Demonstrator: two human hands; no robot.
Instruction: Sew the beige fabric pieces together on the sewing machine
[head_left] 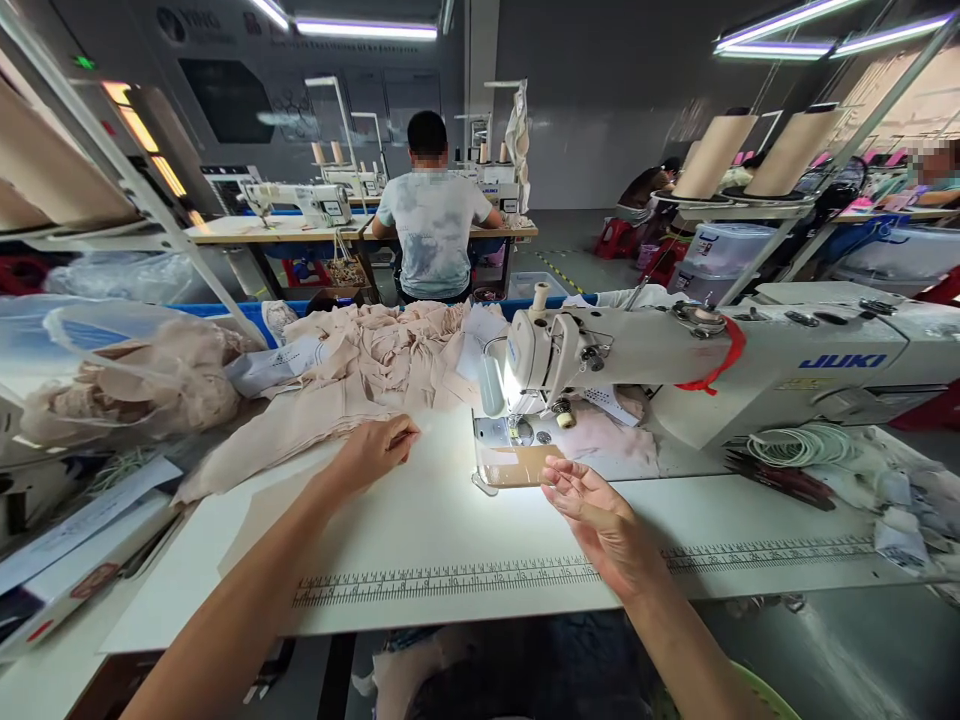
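Note:
My left hand [377, 450] is over the white table just left of the sewing machine [547, 365], beside a stack of beige fabric pieces [300, 430]. Its fingers are curled together, and whatever they may hold is hidden. Close to the front of the needle plate [499, 432] is my right hand [596, 515], palm turned inward. Its fingers are loosely bent and slightly apart, with nothing visible between them. A tan cover strip [525, 466] lies at the plate's front edge, touching or just behind the right fingertips. The machine's lamp lights this spot.
Crumpled beige fabric [397, 340] is heaped behind the work area. A printed ruler [450, 583] runs along the table front. At right lie dark-handled scissors or snips [780, 480] and a pale green cord coil [799, 447]. A person [431, 220] sits ahead, facing away.

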